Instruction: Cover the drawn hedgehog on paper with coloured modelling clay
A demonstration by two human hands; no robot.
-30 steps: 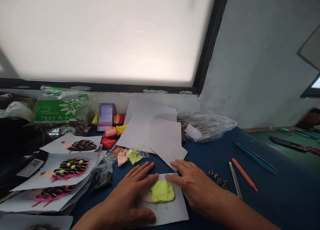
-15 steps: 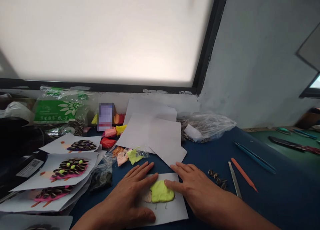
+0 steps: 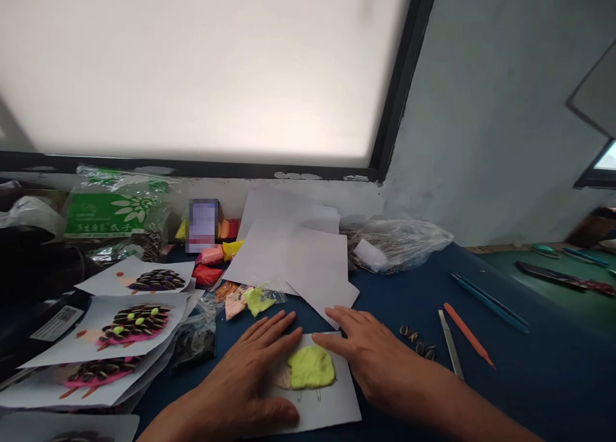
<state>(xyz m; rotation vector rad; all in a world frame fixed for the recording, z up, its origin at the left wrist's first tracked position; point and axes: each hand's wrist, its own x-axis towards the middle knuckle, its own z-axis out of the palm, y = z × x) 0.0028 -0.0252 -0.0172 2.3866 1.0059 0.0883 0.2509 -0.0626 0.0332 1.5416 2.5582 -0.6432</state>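
A flat patch of yellow-green modelling clay (image 3: 312,367) lies on a small white sheet of paper (image 3: 332,411), with a paler beige bit of clay (image 3: 283,379) at its left side. Two little pencilled leg shapes show below it. My left hand (image 3: 257,368) rests flat over the sheet's left part, fingers stretched. On the sheet's right edge lies my right hand (image 3: 368,349), its fingers extended and the index fingertip just above the clay's upper edge. Neither hand holds anything.
Finished seed-and-clay hedgehog pictures (image 3: 135,323) are stacked at left. Clay packets (image 3: 260,299) and blank papers (image 3: 308,253) lie behind my hands. To the right are sunflower seeds (image 3: 418,342), a metal blade-like tool (image 3: 451,346), an orange tool (image 3: 469,336) and blue tweezers (image 3: 488,302).
My right hand's index fingertip has shifted slightly up and left, off the clay's upper right edge. The left hand has stayed where it was.
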